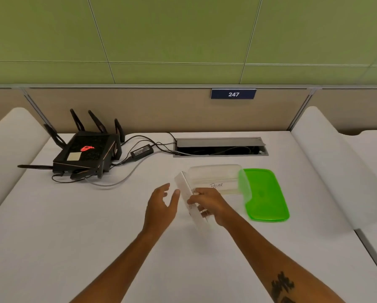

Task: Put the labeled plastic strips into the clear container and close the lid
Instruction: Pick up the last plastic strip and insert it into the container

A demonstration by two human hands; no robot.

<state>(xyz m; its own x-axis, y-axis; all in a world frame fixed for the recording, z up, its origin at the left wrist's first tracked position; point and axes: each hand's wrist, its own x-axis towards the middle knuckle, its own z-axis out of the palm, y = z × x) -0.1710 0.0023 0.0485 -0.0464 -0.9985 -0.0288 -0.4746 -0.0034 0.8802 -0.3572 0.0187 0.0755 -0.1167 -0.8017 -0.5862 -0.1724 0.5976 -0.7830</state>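
the right hand (207, 204) had its fingers closed around a stack of white labeled plastic strips (186, 189), holding them tilted above the white table (96, 226), just in front of the clear rectangular plastic container (216, 174). the left hand (161, 206) hovered beside the strips, fingers spread wide, gripping nothing. the container sat open, one strip marked with handwriting showing through its wall. the bright green plastic lid (265, 194) lay flat at its right, touching it. a black antenna router (87, 152) sat far left.

White strips (188, 199) tilt on edge beside the open clear container (216, 179) (one strip inside), green lid (265, 195) alongside.
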